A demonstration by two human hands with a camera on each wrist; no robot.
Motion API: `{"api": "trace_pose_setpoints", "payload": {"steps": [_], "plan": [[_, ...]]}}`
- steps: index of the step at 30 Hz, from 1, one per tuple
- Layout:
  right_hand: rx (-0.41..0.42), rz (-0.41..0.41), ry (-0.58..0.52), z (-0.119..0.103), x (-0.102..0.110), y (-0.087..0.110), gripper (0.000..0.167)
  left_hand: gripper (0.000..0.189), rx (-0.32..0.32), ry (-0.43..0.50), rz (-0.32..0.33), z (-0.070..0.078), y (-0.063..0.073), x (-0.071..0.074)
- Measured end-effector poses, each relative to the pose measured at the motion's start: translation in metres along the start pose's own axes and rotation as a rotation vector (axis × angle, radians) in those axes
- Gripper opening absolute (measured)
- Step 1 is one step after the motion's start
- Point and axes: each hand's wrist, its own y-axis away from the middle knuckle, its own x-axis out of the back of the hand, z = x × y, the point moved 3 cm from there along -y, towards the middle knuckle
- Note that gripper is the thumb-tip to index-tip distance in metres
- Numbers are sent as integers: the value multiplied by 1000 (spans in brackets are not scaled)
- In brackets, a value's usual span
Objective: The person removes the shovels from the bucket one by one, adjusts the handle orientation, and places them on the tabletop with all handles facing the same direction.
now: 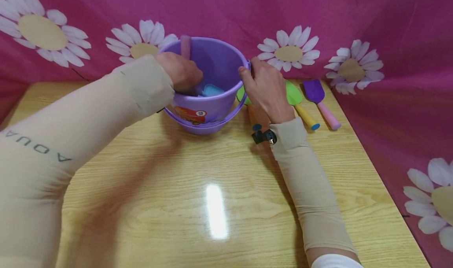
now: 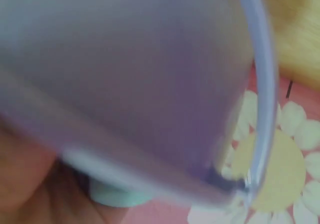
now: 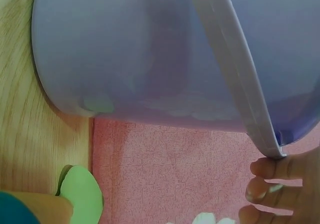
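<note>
A purple bucket (image 1: 216, 109) stands at the back of the table, its handle (image 1: 226, 119) hanging down across the front. My left hand (image 1: 182, 72) reaches over the rim into it, fingers curled. Just behind that hand rises a pink handle (image 1: 185, 47); whether the fingers grip it is hidden. Inside the bucket, beside the fingers, lies a light blue piece (image 1: 211, 90). My right hand (image 1: 265, 87) grips the bucket's right rim near the handle's joint, thumb on the rim. In the right wrist view its fingertips (image 3: 262, 168) are beside the handle's joint.
Right of the bucket lie a green-bladed toy shovel with an orange handle (image 1: 254, 116), another with a yellow handle (image 1: 307, 116), and a purple shovel (image 1: 314, 91) with a pink handle. A pink flowered cloth (image 1: 226, 8) stands behind the wooden table (image 1: 170, 220).
</note>
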Motion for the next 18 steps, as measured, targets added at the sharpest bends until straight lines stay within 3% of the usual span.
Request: {"api": "trace_pose_setpoints", "payload": {"steps": [3, 8, 14, 18], "plan": [[-8, -4, 1, 0, -1, 0, 45, 34, -150, -139, 35, -2, 0, 3], [-21, -2, 5, 5, -2, -2, 45, 32, -284, -227, 105, -4, -2, 7], [-22, -4, -1, 8, -1, -4, 47, 33, -308, -253, 164, -16, 6, 12], [-18, -3, -4, 10, -1, -5, 47, 59, -304, -262, 203, -25, 13, 13]]}}
